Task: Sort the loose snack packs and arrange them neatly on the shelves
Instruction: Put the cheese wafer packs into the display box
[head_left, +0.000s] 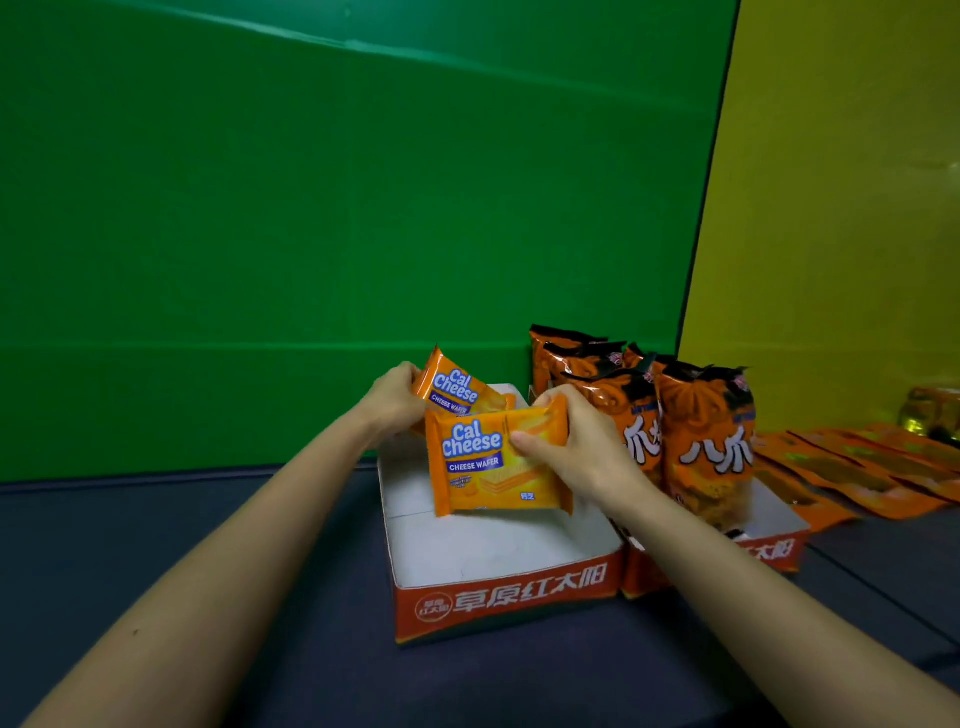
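Two orange Cal Cheese wafer packs are up over the near cardboard tray (498, 558); the right hand (582, 452) grips the front wafer pack (493, 467) by its right edge, thumb pressed on the face, its lower edge down at the tray floor; the left hand (395, 400) pinches the rear wafer pack (454, 389), which tilts back just behind the first. That tray is white inside with a red front strip printed in white characters, and sits on a dark blue surface (260, 545); touching its right side, a second tray (774, 540) holds a cluster of upright orange snack bags (706, 441); flat orange sachets (857, 478) lie spread further right; a green wall (311, 208) stands behind.
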